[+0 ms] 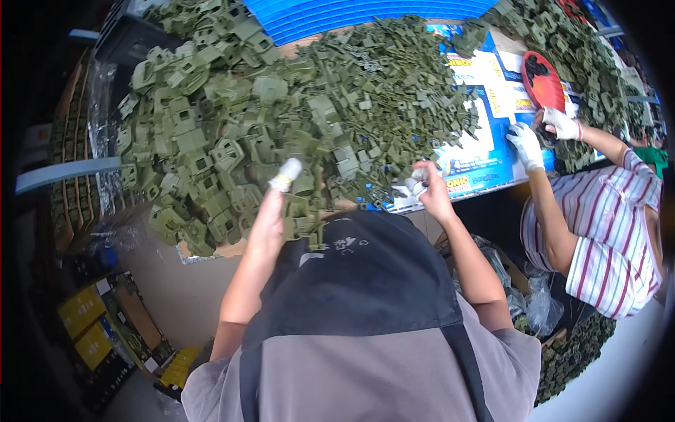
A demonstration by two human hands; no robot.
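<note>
A big heap of olive green plastic parts point(281, 105) covers the table in front of me. My left hand point(268, 221) is raised at the heap's near edge, one finger wrapped in white tape, and grips a larger green plastic part point(301, 214). My right hand point(434, 191) is closed around a small pale piece point(415, 185) beside the smaller, flatter green parts point(401, 91). A black cap brim and a dark apron hide the space below my hands.
A person in a striped shirt point(612, 239) works at the right, with white-gloved hands point(527, 144) on a printed blue sheet point(485, 155) near a red oval object point(543, 81). Blue corrugated sheet point(351, 14) lies at the back. Yellow boxes point(84, 316) sit on the floor at lower left.
</note>
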